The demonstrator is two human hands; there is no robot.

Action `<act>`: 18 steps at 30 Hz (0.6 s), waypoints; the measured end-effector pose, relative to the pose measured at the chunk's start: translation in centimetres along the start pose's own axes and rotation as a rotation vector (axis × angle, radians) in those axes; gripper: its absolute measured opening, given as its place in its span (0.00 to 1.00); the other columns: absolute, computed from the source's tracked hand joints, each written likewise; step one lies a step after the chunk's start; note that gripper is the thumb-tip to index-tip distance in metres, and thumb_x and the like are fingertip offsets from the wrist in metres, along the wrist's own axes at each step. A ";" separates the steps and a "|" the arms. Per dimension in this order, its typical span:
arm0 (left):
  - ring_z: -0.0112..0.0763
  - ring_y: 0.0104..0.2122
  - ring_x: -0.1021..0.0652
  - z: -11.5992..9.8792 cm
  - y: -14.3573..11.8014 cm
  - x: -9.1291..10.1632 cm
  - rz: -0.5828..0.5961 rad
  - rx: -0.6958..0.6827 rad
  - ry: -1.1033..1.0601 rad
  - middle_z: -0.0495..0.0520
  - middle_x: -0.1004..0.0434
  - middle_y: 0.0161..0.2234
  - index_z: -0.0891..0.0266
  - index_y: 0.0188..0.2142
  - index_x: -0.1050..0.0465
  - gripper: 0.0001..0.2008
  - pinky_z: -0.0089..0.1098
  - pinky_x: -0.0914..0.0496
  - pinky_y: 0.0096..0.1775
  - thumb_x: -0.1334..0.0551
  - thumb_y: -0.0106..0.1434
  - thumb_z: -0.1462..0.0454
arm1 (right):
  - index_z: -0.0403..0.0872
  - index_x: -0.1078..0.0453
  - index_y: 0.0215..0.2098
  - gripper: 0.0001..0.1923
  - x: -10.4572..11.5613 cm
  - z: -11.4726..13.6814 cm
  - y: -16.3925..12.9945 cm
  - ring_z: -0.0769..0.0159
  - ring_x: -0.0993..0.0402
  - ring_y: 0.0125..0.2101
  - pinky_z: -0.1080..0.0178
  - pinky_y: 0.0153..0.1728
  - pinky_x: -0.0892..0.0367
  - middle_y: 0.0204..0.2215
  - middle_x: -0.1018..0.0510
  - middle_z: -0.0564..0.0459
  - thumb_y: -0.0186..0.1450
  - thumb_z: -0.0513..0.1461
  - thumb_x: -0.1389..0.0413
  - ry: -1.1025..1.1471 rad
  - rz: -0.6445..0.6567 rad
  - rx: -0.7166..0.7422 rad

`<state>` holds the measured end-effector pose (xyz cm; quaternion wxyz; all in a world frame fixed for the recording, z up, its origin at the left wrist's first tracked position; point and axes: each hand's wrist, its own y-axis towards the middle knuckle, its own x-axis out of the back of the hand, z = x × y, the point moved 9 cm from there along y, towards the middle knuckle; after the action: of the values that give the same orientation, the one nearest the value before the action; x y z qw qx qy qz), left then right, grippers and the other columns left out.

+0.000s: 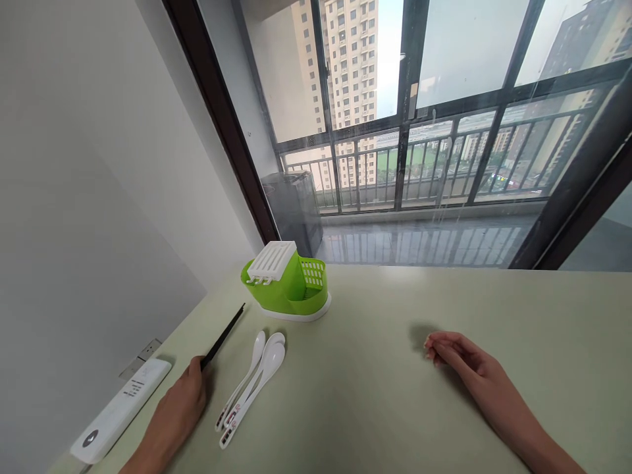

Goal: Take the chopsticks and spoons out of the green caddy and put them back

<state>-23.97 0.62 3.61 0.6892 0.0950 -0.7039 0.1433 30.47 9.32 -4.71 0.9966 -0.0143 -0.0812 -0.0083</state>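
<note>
Left hand (185, 398): closed on your chopsticks (223, 336), near end.
Chopsticks: light, stiff, likely slippery; grip mid-shaft.
Right hand (464, 362): loosely curled, empty.

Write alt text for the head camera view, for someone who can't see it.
A left hand grips black chopsticks on a pale green table, beside three white spoons and a green cutlery holder. The right hand rests empty on the table.
</note>
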 end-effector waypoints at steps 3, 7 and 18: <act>0.45 0.31 0.20 -0.7 -0.5 1.2 -0.059 -0.012 -0.200 0.60 0.21 0.33 0.60 0.47 0.39 0.19 0.38 0.29 0.35 0.58 0.72 0.51 | 0.51 0.23 0.45 0.22 0.0 0.0 -0.1 0.57 0.24 0.41 0.61 0.44 0.29 0.39 0.18 0.49 0.67 0.58 0.45 -0.001 0.009 -0.007; 0.40 0.28 0.23 -2.3 -1.8 3.0 -0.137 0.008 -0.490 0.52 0.25 0.29 0.57 0.44 0.36 0.26 0.35 0.29 0.33 0.56 0.70 0.40 | 0.52 0.23 0.45 0.22 0.2 0.0 -0.2 0.57 0.23 0.41 0.61 0.44 0.29 0.38 0.18 0.50 0.67 0.57 0.44 -0.002 -0.003 -0.011; 0.35 0.28 0.25 -14.6 -6.3 0.3 0.266 -0.116 -0.689 0.50 0.28 0.29 0.56 0.47 0.32 0.32 0.31 0.30 0.29 0.57 0.68 0.36 | 0.50 0.22 0.46 0.15 1.0 -3.6 1.0 0.62 0.20 0.47 0.66 0.49 0.23 0.47 0.17 0.48 0.62 0.46 0.34 0.771 -0.099 -0.246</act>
<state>-8.10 -0.42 4.48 0.3916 0.0060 -0.9076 0.1510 32.08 10.15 -8.17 0.9432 -0.1256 0.2993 -0.0707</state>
